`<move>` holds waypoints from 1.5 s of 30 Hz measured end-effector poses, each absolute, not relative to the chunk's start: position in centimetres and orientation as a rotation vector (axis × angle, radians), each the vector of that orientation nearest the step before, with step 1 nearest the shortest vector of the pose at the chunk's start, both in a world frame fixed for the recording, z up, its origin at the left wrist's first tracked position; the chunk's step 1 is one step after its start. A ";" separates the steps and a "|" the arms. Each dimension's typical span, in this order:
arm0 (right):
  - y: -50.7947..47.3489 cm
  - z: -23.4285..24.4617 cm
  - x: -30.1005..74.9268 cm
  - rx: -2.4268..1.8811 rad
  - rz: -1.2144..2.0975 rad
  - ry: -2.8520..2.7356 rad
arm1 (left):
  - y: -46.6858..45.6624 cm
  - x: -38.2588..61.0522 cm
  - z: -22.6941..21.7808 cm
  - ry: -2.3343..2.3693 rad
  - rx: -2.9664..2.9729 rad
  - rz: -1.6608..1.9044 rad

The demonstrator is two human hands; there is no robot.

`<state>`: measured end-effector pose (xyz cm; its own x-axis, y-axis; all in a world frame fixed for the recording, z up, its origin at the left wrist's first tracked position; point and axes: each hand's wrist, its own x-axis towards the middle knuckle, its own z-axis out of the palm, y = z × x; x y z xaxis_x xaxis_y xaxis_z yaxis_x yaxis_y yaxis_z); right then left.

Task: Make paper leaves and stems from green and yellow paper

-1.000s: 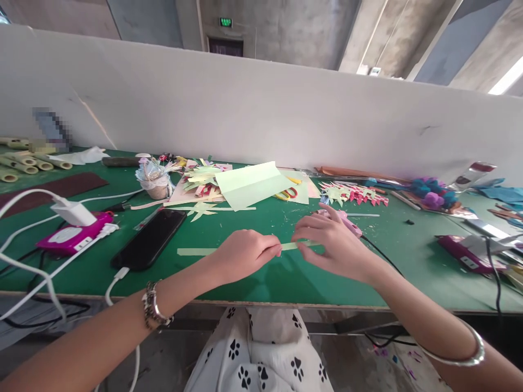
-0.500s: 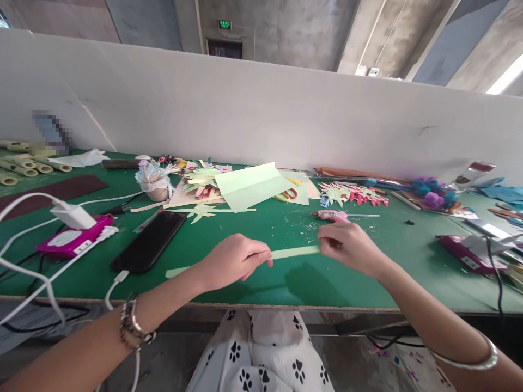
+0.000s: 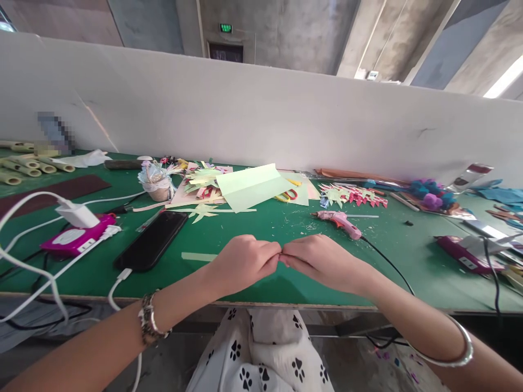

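Observation:
My left hand and my right hand meet fingertip to fingertip above the front of the green table. Both pinch a thin pale green paper strip. Only the strip's left end shows, sticking out to the left of my left hand; the part between the fingers is hidden. A pink glue gun lies just behind my right hand. A black phone on a white cable lies to the left of my left hand.
A folded pale green sheet and cut paper shapes lie at mid table, with scissors beside them. A magenta power strip with a white charger sits left, another magenta device right. A white partition backs the table.
My right hand slid left along the strip until its fingertips met my left hand. The stretch of strip that showed between the hands is now hidden.

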<state>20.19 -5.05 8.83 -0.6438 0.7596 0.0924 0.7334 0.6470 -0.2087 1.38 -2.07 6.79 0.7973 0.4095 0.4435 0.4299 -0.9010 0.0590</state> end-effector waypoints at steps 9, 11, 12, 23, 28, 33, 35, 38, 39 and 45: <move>-4.5 9.4 21.5 -1.017 0.728 -2.655 | -0.9 -0.1 5.4 -0.314 -2.533 -0.786; -4.3 9.5 22.3 -1.023 0.810 -2.632 | -0.6 -1.0 5.5 -0.323 -2.529 -0.791; -4.2 9.6 22.8 -1.035 0.848 -2.618 | -0.4 -1.4 5.6 -0.327 -2.524 -0.792; -3.8 10.1 27.6 -1.210 1.112 -2.516 | 0.7 -7.2 5.8 -0.350 -2.530 -0.666; -3.9 9.8 29.1 -1.200 1.123 -2.514 | 1.1 -10.3 5.8 -0.451 -2.592 -0.522; -3.7 8.9 30.0 -1.264 1.074 -2.458 | 2.1 -12.7 6.2 -0.867 -2.587 -0.585; -3.5 8.6 28.6 -1.215 1.066 -2.487 | 1.9 -11.0 6.7 -1.031 -2.604 -0.656; -2.9 8.5 25.5 -1.064 1.013 -2.557 | 0.9 -6.3 7.2 -1.080 -2.839 -0.631; -2.7 8.5 24.7 -1.024 0.991 -2.568 | 0.6 -4.8 7.3 -1.027 -2.933 -0.581; -2.3 8.8 23.5 -1.211 0.366 -2.642 | 0.2 -1.6 6.6 -1.092 -3.250 -0.333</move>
<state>23.53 -2.32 8.76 -0.6397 0.7636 0.0874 0.7110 0.6312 -0.3099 -1.61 0.21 6.56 0.7853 0.6135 0.0837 0.5556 -0.7578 0.3421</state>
